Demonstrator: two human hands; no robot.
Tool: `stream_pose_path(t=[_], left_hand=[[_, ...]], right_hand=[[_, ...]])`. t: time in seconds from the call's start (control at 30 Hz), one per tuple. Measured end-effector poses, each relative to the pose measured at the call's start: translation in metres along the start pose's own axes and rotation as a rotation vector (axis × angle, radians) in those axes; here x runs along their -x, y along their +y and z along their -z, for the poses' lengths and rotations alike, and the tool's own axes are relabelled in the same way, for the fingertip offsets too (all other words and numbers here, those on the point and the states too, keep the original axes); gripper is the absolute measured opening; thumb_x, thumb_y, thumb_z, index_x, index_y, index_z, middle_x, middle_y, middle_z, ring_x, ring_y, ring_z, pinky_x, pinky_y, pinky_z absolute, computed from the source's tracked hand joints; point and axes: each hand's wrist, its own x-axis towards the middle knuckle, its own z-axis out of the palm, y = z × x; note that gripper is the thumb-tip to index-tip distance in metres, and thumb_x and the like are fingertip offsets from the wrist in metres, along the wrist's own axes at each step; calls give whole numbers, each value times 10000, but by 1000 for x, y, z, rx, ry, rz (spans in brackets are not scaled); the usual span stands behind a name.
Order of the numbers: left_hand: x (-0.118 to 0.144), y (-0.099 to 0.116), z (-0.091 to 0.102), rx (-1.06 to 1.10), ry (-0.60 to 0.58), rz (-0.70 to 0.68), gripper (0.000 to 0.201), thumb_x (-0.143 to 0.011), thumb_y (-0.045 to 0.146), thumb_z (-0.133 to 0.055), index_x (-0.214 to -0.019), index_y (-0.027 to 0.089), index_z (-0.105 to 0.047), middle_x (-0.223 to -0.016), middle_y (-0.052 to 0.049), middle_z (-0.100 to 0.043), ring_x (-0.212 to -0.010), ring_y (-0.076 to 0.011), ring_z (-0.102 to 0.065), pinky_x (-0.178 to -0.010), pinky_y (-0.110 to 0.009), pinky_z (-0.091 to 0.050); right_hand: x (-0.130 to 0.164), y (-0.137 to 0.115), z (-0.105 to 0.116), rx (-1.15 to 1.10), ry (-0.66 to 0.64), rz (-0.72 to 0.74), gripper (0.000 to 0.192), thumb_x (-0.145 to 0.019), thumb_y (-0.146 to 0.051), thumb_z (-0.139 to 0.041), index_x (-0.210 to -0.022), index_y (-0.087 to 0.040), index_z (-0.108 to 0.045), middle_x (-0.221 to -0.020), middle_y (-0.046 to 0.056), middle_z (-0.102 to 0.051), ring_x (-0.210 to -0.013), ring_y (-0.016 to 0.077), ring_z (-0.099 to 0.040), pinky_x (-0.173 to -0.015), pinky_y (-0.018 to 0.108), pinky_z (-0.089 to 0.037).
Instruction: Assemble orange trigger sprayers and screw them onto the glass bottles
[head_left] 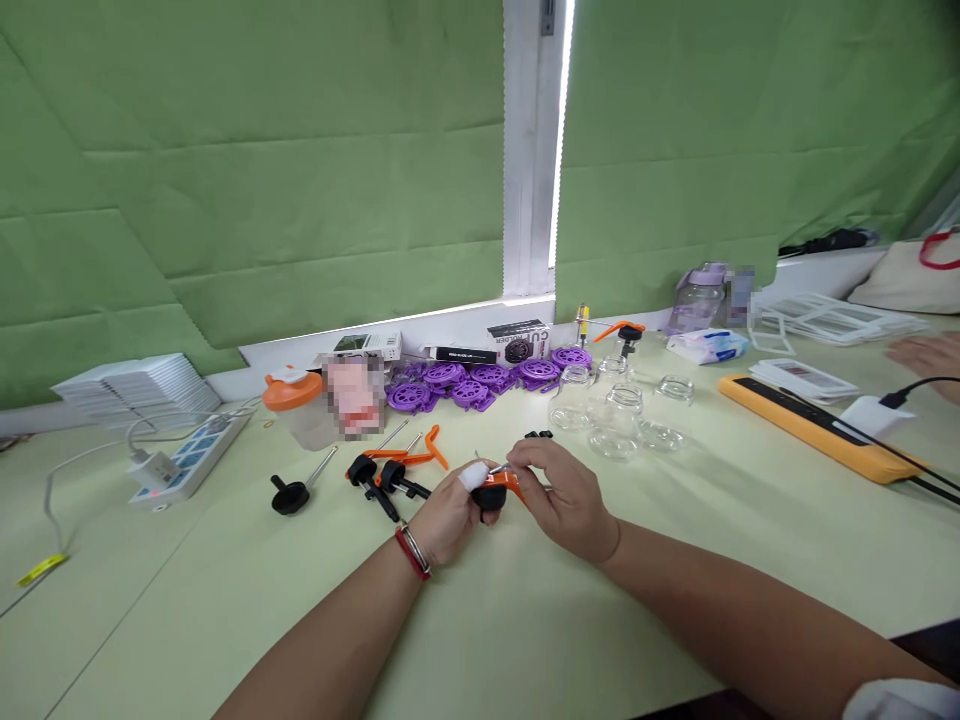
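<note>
Five clear glass jars (621,410) near the worktop's far edge. Six purple discs (480,385) in a row along that far edge. Three loose black-and-orange pump pieces (379,475), one black-knobbed rod (296,490), one power strip (191,455) toward the left edge.

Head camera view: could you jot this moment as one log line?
left hand: grips black-and-orange pump part | right hand: pinches its orange lever | nearby: glass jars, purple discs
</note>
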Motion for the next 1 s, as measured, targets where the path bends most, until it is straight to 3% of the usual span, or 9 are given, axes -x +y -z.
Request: stream_pose_path(t=[0.13, 0.4, 0.57, 0.7, 0.83, 1.0], left_hand=[[1, -2, -1, -14, -35, 24, 266, -835, 393, -526, -792, 143, -607, -652, -4, -480, -536, -100, -427, -517, -243, -343], [2, 0, -3, -7, -62, 89, 302, -821, 440, -537, -746, 150, -567, -632, -5, -489, -518, -107, -444, -508, -252, -344], [2, -3, -3, 54, -69, 111, 344, -822, 474, -540, -732, 143, -570, -648, -23, -517, -537, -113, -456, -515, -259, -347], [0, -2, 1, 162, -30, 108, 331, -826, 473, -553, -779, 148, -588, -650, -15, -528, -537, -106, -456, -529, -255, -364], [0, 0, 1, 205, -11, 92, 297, -817, 440, -589, -895, 153, -608, -751, -44, -586, -672, -147, -535, -564, -255, -399], [2, 2, 5, 113, -110, 26, 349, -826, 476, -563, -958, 156, -609, -817, -66, -603, -787, -172, -563, -636, -268, -427]], right_hand=[[-1, 0, -5, -69, -58, -130, 100, -873, -151, -486, -917, -204, -559, -872, 60, -628, -827, 166, -601, -739, 306, -508], [0, 2, -7, -109, -86, -288, 91, -867, -204, -496, -889, -199, -584, -858, 54, -641, -782, 157, -601, -709, 291, -504], [3, 7, -12, -80, -187, -166, 150, -853, -156, -481, -875, -195, -624, -860, 64, -660, -817, 170, -605, -734, 313, -504], [3, 6, -12, 11, -279, -30, 175, -822, -215, -555, -976, -187, -632, -965, 92, -664, -894, 210, -580, -839, 403, -458], [3, 3, -10, 123, -421, 4, 316, -780, -284, -627, -1075, -177, -599, -1106, 114, -629, -1050, 266, -526, -955, 480, -358], [5, 1, -8, 263, -575, 50, 345, -870, -170, -479, -1213, -165, -508, -1303, 124, -524, -1237, 251, -407, -1088, 508, -147]])
